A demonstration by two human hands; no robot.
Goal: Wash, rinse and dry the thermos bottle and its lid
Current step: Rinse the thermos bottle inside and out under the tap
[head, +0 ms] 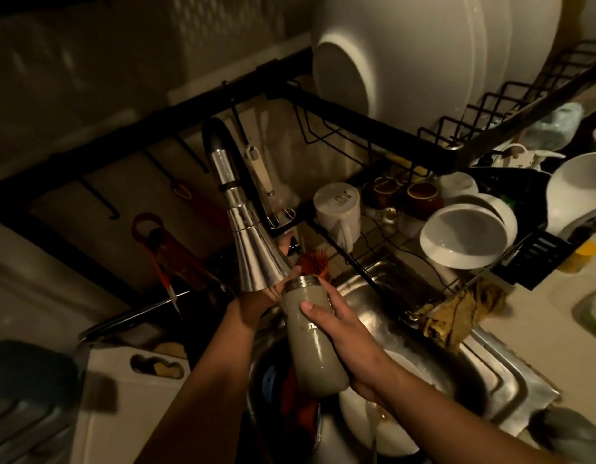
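— Where is the thermos bottle (315, 333)?

— Just below the centre, over the steel sink (497, 366). It is tilted, its open threaded mouth toward twelve o'clock and its base toward six. The lid is off.

— Who holds it?

— The right hand (340, 324) grips its body, thumb across the front and fingers curled behind.

— And the left hand (273, 289)?

— At nine o'clock of the bottle's mouth, under the chrome faucet head (256, 252). The spout covers most of it, so whether it is open or closed I cannot tell; one fingertip seems to touch the rim.

— What lies around?

— A white plate (373, 416) in the sink at five o'clock of the bottle, white bowls (464, 236) on the black dish rack (373, 128) toward two o'clock, and an upturned white mug (338, 209) at one o'clock.
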